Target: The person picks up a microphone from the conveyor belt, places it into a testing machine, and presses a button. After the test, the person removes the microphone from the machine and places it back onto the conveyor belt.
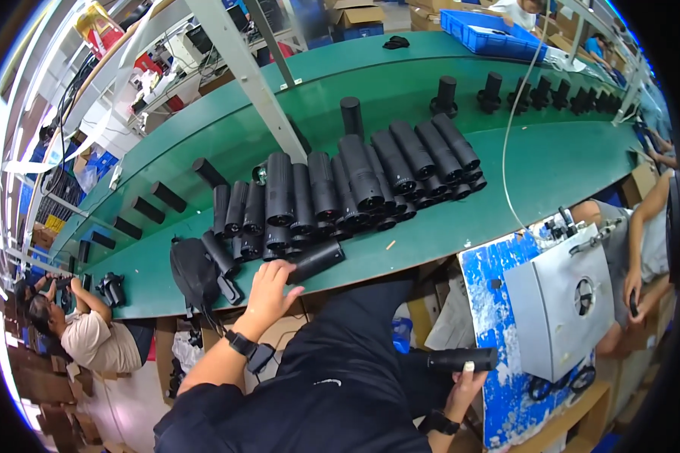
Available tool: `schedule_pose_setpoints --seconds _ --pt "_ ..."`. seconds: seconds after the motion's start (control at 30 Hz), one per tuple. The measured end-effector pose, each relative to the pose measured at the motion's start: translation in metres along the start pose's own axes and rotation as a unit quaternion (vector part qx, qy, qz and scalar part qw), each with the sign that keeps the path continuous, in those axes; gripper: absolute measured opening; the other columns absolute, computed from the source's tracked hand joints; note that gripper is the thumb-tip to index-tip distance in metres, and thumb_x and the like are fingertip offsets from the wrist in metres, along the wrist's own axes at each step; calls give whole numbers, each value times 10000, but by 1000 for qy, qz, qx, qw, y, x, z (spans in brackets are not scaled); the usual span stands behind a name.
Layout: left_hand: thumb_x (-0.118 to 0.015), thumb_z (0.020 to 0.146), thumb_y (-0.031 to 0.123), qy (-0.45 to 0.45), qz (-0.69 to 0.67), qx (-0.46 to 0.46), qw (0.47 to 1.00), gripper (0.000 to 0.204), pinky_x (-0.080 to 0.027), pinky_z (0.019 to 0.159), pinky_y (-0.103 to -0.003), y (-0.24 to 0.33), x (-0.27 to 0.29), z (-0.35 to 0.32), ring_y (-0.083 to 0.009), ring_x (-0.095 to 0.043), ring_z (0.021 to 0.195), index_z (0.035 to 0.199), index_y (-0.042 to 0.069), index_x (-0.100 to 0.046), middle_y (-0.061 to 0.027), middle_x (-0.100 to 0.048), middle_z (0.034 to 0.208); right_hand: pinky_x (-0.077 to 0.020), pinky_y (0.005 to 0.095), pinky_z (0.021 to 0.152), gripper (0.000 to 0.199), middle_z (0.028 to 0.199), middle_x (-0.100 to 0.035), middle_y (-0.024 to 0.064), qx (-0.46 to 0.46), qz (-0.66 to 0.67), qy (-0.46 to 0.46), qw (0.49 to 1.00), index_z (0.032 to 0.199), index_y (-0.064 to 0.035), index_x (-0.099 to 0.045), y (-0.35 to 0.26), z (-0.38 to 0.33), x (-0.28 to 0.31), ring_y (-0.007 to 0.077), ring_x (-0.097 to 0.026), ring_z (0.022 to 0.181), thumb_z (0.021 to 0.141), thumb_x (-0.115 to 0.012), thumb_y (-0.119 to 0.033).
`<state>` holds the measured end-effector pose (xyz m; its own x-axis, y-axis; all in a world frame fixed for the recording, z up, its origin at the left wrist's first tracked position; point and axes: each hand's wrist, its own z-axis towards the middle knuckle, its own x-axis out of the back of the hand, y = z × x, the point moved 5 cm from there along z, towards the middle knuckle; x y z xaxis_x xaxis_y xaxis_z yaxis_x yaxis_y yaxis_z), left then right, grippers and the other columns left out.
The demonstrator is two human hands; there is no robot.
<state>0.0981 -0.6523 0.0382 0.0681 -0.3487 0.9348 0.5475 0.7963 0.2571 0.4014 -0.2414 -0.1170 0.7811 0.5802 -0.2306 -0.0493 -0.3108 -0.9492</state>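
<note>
Black and tubular, the held cylinder (449, 359) lay crosswise in the right hand (463, 391), right of centre in the lower part of the frame. The thumb pressed against its near side; the other fingers were mostly hidden, so their exact closure could not be told. That hand reached upward from the lower edge, a dark wristband (440, 423) at its wrist.

The left hand (263, 298), left of centre, had its thumb spread well away from the fingers, which bent together at the left end of the tilted cylinder (319, 261) on the green bench (400, 253). Whether they bore down on it could not be told. Its forearm slanted up rightward, past a dark watch (241, 344). Beyond, mid-frame, stood the stacked cylinders (361, 180); a black bag (193, 273) sat to their lower left.
</note>
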Motion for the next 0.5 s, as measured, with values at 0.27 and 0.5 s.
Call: schedule_pose_setpoints --seconds 0.27,0.5 --pt "-863 789 230 -21 61 43 997 857 -435 964 -431 -11 -49 -6 -345 -579 1158 1532 64 -469 -143 -592 1324 -400 232 561 394 1008 -601 31 39 34 8 999 1366 -73 -493 -9 8 -25 76 -494 663 1029 -680 -157" --pt "-790 796 163 -117 26 -117 986 745 -395 976 -434 33 26 17 -311 -568 1186 1492 71 -540 -110 -602 1268 -408 232 551 428 1005 -597 31 10 3 2 1000 1391 -66 -478 -3 3 -22 76 -495 656 1021 -683 -135"
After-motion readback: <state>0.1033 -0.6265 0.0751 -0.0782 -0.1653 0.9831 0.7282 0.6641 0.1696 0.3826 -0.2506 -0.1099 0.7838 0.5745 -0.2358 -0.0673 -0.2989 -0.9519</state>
